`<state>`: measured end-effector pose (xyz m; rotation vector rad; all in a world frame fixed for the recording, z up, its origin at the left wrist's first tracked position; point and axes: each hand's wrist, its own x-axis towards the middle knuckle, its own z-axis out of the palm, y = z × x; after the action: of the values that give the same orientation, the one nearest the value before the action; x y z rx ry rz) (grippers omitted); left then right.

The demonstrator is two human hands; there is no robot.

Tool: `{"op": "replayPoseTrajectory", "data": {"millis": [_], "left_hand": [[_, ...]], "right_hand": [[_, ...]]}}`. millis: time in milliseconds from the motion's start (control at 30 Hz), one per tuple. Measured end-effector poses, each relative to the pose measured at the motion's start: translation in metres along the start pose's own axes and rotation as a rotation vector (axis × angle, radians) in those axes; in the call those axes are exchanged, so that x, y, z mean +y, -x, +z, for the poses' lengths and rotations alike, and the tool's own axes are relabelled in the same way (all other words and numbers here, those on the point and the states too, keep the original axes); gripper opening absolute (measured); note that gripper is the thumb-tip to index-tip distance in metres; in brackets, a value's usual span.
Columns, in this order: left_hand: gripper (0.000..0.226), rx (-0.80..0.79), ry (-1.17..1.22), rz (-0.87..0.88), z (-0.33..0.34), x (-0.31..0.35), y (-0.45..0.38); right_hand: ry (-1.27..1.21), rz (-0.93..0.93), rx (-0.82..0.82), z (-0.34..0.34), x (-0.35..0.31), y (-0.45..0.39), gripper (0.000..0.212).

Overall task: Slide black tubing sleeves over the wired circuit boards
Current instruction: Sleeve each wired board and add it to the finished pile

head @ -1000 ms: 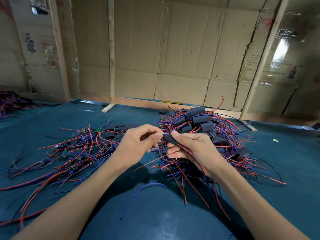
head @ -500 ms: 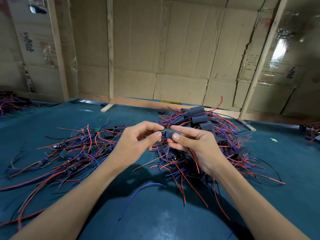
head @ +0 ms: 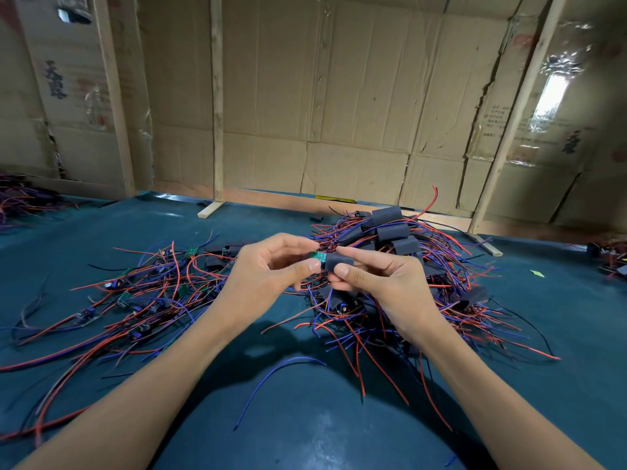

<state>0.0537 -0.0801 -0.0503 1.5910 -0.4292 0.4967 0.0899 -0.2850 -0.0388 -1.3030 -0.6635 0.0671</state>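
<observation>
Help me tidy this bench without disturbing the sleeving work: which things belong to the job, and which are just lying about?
Job:
- green circuit board pinched by left hand
- black tubing sleeve pinched by right hand
- pile of bare wired boards
- heap of black-sleeved boards

Lying about:
- loose blue wire
- wooden strip
- small green scrap

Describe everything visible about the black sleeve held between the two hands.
The black tubing sleeve is a short, flattened, matte tube that looks like soft plastic or rubber. It lies roughly level in the air above the wire pile, pinched between thumb and forefinger of the right hand. A green circuit board sticks out of its left end, only partly covered, with the left hand pinching that exposed end. Its right end is hidden behind the fingers.
</observation>
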Motion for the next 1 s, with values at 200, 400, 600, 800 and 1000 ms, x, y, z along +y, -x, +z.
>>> {"op": "replayPoseTrajectory", "data": {"millis": [200,400,600,800,1000], "left_hand": [[0.021,0.085,0.23,-0.112,0.006,-0.004,-0.003],[0.026,-0.004,0.276,-0.16,0.005,-0.006,-0.002],[0.018,0.095,0.103,-0.126,0.01,-0.008,-0.001],[0.011,0.049,-0.001,-0.111,0.016,-0.005,0.001],[0.016,0.203,-0.173,-0.021,0.015,0.005,0.0]], "right_hand": [[0.271,-0.123,0.002,0.0,0.005,0.001,0.032],[0.569,-0.256,0.06,-0.001,0.011,0.003,0.032],[0.504,-0.196,0.071,0.005,0.015,0.003,0.037],[0.515,-0.227,0.071,0.004,0.011,0.002,0.033],[0.718,-0.234,-0.012,-0.002,-0.027,-0.01,0.03]]}}
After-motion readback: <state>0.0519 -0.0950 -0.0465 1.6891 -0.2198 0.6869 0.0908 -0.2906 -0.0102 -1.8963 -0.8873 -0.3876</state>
